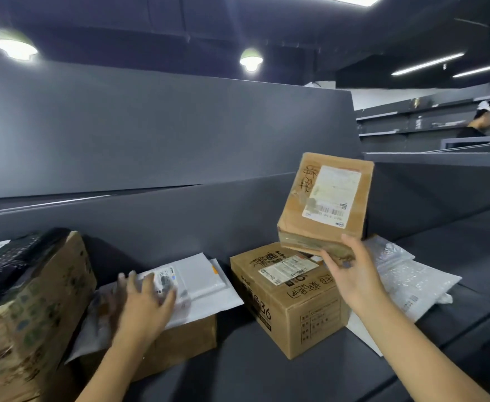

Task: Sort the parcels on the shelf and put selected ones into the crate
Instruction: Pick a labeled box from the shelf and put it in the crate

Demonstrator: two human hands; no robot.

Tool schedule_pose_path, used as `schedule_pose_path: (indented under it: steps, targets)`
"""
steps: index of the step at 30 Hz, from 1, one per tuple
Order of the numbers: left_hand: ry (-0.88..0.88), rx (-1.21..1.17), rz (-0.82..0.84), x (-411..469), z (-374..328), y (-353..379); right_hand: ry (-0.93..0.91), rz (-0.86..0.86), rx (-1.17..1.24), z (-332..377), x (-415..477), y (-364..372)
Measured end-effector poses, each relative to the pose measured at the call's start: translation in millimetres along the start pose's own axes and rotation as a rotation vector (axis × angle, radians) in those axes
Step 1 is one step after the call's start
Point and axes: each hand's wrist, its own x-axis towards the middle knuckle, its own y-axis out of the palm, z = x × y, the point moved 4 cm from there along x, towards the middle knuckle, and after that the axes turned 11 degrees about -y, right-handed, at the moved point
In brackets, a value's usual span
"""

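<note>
My right hand holds a small brown cardboard parcel by its lower edge, tilted up above the shelf so its white label faces me. Under it a larger printed carton rests on the dark grey shelf. My left hand lies flat, fingers spread, on a white padded mailer that sits on top of a low brown box. No crate is in view.
A big patterned carton with a black wrapped parcel on it stands at the left. Bubble-wrap mailers lie at the right of the shelf. A grey back panel rises behind. Another person stands far right by other shelves.
</note>
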Motion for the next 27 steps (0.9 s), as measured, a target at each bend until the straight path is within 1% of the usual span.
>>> schedule_pose_path:
  steps: [1,2,3,6,7,10,13,14,15,17,18,20,22,24,27]
  targets:
    - [0.074,-0.036,-0.045,-13.2,-13.4,-4.9,0.035,0.065,0.035,-6.6,-10.5,8.7]
    - [0.150,-0.095,-0.040,-28.1,-29.6,-8.6,0.054,0.106,0.053,-14.1,-22.8,17.2]
    - [0.172,-0.231,0.036,-44.8,-47.9,-13.0,0.068,0.127,0.072,-22.6,-36.4,27.0]
    - [0.044,-0.852,0.563,-84.6,-97.7,-18.0,0.106,0.189,0.100,-51.5,-76.1,47.3]
    - [0.008,-1.007,0.649,-89.1,-103.1,-14.5,0.114,0.236,0.067,-60.6,-90.2,52.0]
    - [-0.117,-1.314,0.725,-88.0,-92.6,-7.4,0.152,0.386,-0.085,-84.6,-127.7,55.0]
    - [-0.239,-1.494,0.878,-88.6,-66.3,-11.2,0.239,0.511,-0.217,-102.4,-153.4,44.9]
    - [-0.275,-1.517,0.896,-88.5,-56.6,-15.0,0.255,0.559,-0.235,-104.1,-158.2,43.0]
    - [-0.290,-1.513,0.845,-86.5,-47.1,-21.2,0.255,0.565,-0.233,-104.6,-157.8,40.9]
    - [-0.246,-1.474,0.680,-81.5,-31.5,-34.8,0.191,0.462,-0.200,-96.0,-148.0,37.8]
    - [-0.218,-1.477,0.623,-82.2,-27.2,-42.0,0.141,0.419,-0.170,-87.3,-140.7,38.2]
    - [-0.200,-1.484,0.573,-85.7,-23.3,-50.0,0.030,0.400,-0.101,-66.2,-129.4,41.2]
    - [-0.230,-1.476,0.592,-90.3,-21.1,-51.7,-0.030,0.396,-0.128,-47.7,-123.8,39.8]
    - [-0.241,-1.441,0.644,-94.6,-19.6,-47.8,-0.047,0.411,-0.271,-32.2,-124.3,35.0]
    - [-0.211,-1.358,0.739,-101.2,-23.4,-32.8,0.001,0.516,-0.477,-16.5,-132.7,19.9]
